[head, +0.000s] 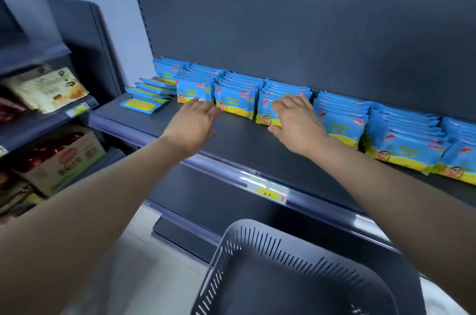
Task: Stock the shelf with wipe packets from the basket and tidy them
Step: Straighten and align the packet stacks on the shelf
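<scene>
So this looks like the tidy part, not the stocking part: the basket [257, 234] at the bottom of the frame shows nothing inside, though its near end is cut off by the frame edge, so I can't swear it's empty. The packets [234, 100] stand upright in rows along the back of the shelf [231, 139], running from the middle out to the right edge. The left hand [195, 118] is relaxed, fingers straight, tips touching the front packet of the left-centre row. The right hand [296, 124] lies over the front of the row two over, fingers spread up its face and thumb down by its lower edge. Honestly I can't tell if it's pinching that packet or just pressing on it, since the hand covers most of it. My guess is the next move is nudging those fronts so they line up with their neighbours, gently and evenly, because these soft packs probably tip or slide if you shove one side. After that there's the flat packets [144, 100] lying loose at the left end of the shelf, which probably want standing up into a row. Hard to read stuff: the rows at far right run out of frame, the price tag [268, 192] on the shelf lip is blurry, and the box [64, 157] on the shelves at lower left is smeared too.
</scene>
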Available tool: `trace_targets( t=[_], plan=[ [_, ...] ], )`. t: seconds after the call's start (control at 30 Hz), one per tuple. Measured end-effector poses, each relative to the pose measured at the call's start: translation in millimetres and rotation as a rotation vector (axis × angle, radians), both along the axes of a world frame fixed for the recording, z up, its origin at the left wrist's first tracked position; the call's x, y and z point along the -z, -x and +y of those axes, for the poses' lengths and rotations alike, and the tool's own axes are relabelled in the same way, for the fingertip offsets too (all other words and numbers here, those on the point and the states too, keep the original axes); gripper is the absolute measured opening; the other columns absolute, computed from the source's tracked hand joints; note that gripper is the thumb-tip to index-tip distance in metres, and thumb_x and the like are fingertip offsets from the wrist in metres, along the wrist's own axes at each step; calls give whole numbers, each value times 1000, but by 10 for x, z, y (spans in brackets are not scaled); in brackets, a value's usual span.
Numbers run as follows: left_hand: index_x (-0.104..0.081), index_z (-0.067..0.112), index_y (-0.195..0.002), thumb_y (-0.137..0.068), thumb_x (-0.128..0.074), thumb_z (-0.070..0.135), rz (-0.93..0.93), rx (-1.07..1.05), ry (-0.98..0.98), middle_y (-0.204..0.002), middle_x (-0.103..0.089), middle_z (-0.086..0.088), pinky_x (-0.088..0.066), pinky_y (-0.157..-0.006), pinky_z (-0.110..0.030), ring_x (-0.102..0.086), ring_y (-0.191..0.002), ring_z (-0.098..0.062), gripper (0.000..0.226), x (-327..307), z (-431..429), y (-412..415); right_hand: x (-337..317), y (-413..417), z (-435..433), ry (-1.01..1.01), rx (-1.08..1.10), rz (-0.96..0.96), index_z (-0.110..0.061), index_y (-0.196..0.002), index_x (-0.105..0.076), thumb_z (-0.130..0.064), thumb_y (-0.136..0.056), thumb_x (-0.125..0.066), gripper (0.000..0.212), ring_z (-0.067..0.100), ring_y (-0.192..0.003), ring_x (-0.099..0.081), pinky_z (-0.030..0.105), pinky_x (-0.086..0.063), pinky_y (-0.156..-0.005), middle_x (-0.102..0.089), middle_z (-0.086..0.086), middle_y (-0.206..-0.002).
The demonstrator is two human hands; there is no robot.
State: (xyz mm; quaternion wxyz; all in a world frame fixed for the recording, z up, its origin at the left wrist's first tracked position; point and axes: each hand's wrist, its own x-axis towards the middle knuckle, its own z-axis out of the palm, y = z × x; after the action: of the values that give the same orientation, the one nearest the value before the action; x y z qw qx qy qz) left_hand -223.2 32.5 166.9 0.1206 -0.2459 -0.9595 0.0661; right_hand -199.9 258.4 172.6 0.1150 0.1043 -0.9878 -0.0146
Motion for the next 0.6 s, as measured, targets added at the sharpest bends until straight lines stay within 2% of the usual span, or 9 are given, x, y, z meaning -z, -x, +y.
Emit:
trace_targets(
  t=[0.2, 0.33, 0.6],
  plan=[
    [-38, 11, -138, -91, -55, 27, 49, 27, 1, -138, -43, -9, -11, -115, -31, -37, -130, -29, 53, -50, -622, 251, -90, 220, -657, -46, -17, 16, -10, -135, -42, -32, -93, -53, 48, 23, -136, -28, 36, -7, -118, -43, 5, -139],
    [-38, 11, -137, -91, -54, 27, 54, 44, 26, -135, -44, -8, -15, -113, -30, -37, -128, -27, 51, -9, -1306, 560, -37, 498, -1357, -35, 0, 19, -10, -127, -47, -33, -91, -55, 43, 24, -130, -35, 35, -14, -116, -48, 6, -133],
    [-41, 9, -137, -87, -60, 28, -20, 52, -9, -136, -45, -10, -11, -117, -33, -40, -129, -28, 57, 6, -2803, 1280, 17, 1117, -2813, 34, 34, -68, -9, -129, -46, -32, -93, -54, 44, 25, -129, -37, 36, -20, -116, -48, 7, -134]
  ],
)
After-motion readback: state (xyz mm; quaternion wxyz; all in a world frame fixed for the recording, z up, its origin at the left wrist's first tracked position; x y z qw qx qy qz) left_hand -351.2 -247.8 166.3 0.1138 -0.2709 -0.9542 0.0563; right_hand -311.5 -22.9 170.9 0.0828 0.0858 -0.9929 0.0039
